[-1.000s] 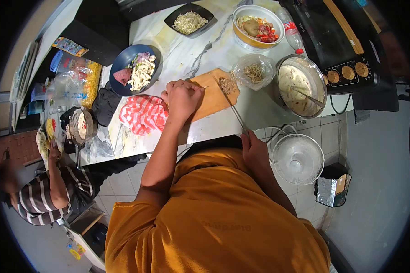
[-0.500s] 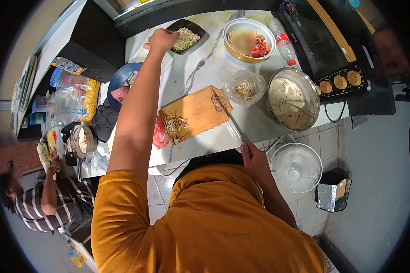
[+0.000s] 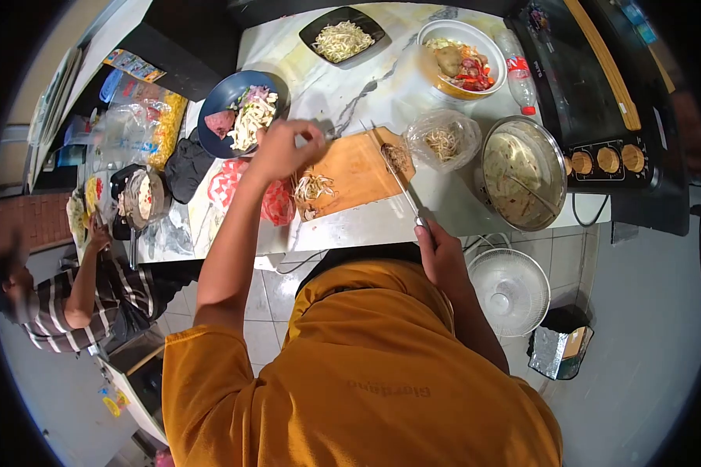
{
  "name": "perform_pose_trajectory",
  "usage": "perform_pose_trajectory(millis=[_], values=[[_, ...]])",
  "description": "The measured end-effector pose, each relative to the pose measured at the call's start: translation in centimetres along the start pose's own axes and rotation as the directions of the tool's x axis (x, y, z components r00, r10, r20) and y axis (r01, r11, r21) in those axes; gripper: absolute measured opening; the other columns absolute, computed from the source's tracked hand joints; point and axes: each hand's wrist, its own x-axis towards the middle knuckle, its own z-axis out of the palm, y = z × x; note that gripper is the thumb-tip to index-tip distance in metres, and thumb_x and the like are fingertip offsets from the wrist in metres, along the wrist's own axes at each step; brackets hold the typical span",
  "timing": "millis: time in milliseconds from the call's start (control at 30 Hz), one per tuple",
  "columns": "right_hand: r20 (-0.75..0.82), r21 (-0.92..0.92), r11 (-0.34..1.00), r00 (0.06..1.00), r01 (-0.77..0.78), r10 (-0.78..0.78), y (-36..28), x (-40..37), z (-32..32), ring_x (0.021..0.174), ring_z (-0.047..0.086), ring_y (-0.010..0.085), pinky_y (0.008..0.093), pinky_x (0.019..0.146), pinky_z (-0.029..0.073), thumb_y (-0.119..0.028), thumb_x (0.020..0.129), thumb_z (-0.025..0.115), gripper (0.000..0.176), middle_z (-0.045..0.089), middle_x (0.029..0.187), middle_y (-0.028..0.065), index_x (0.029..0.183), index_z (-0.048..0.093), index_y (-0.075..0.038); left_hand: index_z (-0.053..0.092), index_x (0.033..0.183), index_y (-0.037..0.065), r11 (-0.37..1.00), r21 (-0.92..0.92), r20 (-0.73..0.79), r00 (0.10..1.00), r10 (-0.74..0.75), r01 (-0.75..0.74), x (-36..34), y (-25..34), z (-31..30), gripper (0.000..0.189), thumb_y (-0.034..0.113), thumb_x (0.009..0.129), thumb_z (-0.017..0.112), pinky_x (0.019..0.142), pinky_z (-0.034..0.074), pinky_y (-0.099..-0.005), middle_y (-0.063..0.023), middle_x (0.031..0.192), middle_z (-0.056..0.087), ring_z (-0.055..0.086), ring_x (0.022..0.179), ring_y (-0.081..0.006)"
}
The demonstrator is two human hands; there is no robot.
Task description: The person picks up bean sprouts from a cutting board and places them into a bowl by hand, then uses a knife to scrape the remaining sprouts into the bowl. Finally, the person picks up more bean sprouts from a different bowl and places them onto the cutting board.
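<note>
My right hand (image 3: 444,253) grips the handle of a knife (image 3: 403,188), whose blade lies across the right end of the wooden cutting board (image 3: 362,175). A small dark brown lump (image 3: 397,159) sits beside the blade. Over the board's left end hovers my left hand (image 3: 284,149), its fingers loosely bent and apart, with nothing visible in them. Below it, a small pile of bean sprouts (image 3: 315,187) rests on the board. At the back, more sprouts fill a black square dish (image 3: 378,33). A blue plate (image 3: 210,100) left of my hand holds white pieces, chopped onion and a pink lump.
To the right are a clear bag of sprouts (image 3: 444,142), a white bowl of vegetables (image 3: 500,50), a steel pot (image 3: 559,175), a plastic bottle (image 3: 520,78) and a stove (image 3: 639,124). A red-and-white bag (image 3: 276,204) lies left of the board. Another person (image 3: 78,300) works at far left.
My left hand has come back from the black dish toward the board's left end, uncovering the blue plate. My right hand still holds the knife near the brown lump.
</note>
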Motion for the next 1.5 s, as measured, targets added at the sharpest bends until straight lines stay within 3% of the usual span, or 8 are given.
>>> perform_pose_trajectory(millis=[33,100,400,800,1100,1167,1267,1500], values=[[-0.01,-0.01,0.999,0.999,0.036,-0.036,0.0,0.2,0.1,0.055,0.047,0.0223,0.0351,0.057,0.042,-0.023,0.101,0.055,0.025,0.055,0.065,0.0162,0.102,0.061,0.001,0.073,0.093,0.008,1.0,-0.003,-0.004,1.0,-0.009,0.009,-1.5,0.9,0.2,0.022,0.029,0.084,0.072,0.084,0.04,-0.0425,-0.0064,0.089,0.071,0.063,0.093,-0.0215],[-0.008,-0.023,0.997,0.997,0.073,-0.073,-0.2,0.5,0.0,0.055,0.046,0.0222,0.0354,0.057,0.042,-0.023,0.101,0.056,0.025,0.054,0.064,0.0165,0.099,0.06,0.001,0.072,0.094,0.012,0.949,0.314,0.026,0.999,-0.023,0.014,-3.9,2.6,0.5,0.019,0.027,0.082,0.072,0.088,0.032,-0.0451,-0.0046,0.096,0.067,0.056,0.105,-0.0266],[0.049,-0.086,0.995,0.997,0.055,-0.051,-0.8,0.8,-0.3,0.053,0.042,0.0229,0.0368,0.055,0.04,-0.023,0.1,0.056,0.026,0.051,0.062,0.0178,0.095,0.059,0.002,0.072,0.095,0.014,0.924,0.382,-0.211,0.976,0.059,0.027,-8.3,2.2,3.9,0.021,0.023,0.078,0.077,0.101,0.028,-0.0491,-0.0031,0.114,0.061,0.048,0.118,-0.0282],[0.065,-0.121,0.987,0.993,0.105,-0.097,-0.2,0.7,-1.4,0.056,0.038,0.0206,0.0362,0.055,0.04,-0.022,0.1,0.057,0.025,0.049,0.064,0.0185,0.091,0.057,0.001,0.075,0.091,0.012,0.949,0.268,-0.418,0.908,-0.042,0.168,-9.3,3.0,4.5,0.015,0.023,0.081,0.076,0.098,0.029,-0.0471,-0.0028,0.113,0.064,0.05,0.115,-0.0277],[0.076,-0.063,0.98,0.98,0.19,-0.185,-0.1,0.8,-0.9,0.061,0.032,0.0319,0.0365,0.057,0.041,-0.02,0.1,0.057,0.025,0.05,0.068,0.0214,0.09,0.056,0.003,0.072,0.093,0.01,0.966,0.116,-0.442,0.883,-0.157,0.23,-9.6,3.7,4.4,0.014,0.019,0.083,0.072,0.095,0.03,-0.0467,-0.0044,0.093,0.069,0.056,0.102,-0.0258],[0.097,-0.049,0.984,0.981,0.174,-0.169,-0.4,0.7,-0.9,0.061,0.034,0.0341,0.0369,0.057,0.042,-0.019,0.1,0.056,0.024,0.051,0.069,0.0221,0.091,0.056,0.003,0.071,0.091,0.006,0.978,-0.092,-0.464,0.86,-0.211,0.19,-9.4,3.4,4.5,0.012,0.016,0.084,0.071,0.089,0.037,-0.0417,-0.0065,0.08,0.068,0.061,0.083,-0.0227],[0.102,-0.05,0.982,0.979,0.181,-0.175,0.1,0.8,-0.8,0.061,0.036,0.0343,0.037,0.058,0.042,-0.019,0.1,0.056,0.024,0.051,0.069,0.0224,0.091,0.057,0.003,0.071,0.09,0.002,0.988,-0.091,-0.498,0.854,-0.151,0.122,-9.4,2.7,4.5,0.012,0.013,0.085,0.07,0.076,0.047,-0.0353,-0.0093,0.077,0.069,0.063,0.07,-0.0193],[0.094,-0.065,0.983,0.982,0.169,-0.163,0.4,0.4,-0.5,0.062,0.038,0.0392,0.0371,0.058,0.043,-0.02,0.1,0.057,0.024,0.054,0.071,0.0234,0.093,0.058,0.003,0.07,0.093,-0.002,0.975,-0.177,-0.491,0.847,-0.204,0.132,-9.7,2.6,4.3,0.013,0.009,0.086,0.07,0.065,0.053,-0.0275,-0.0111,0.082,0.072,0.068,0.07,-0.0162]])
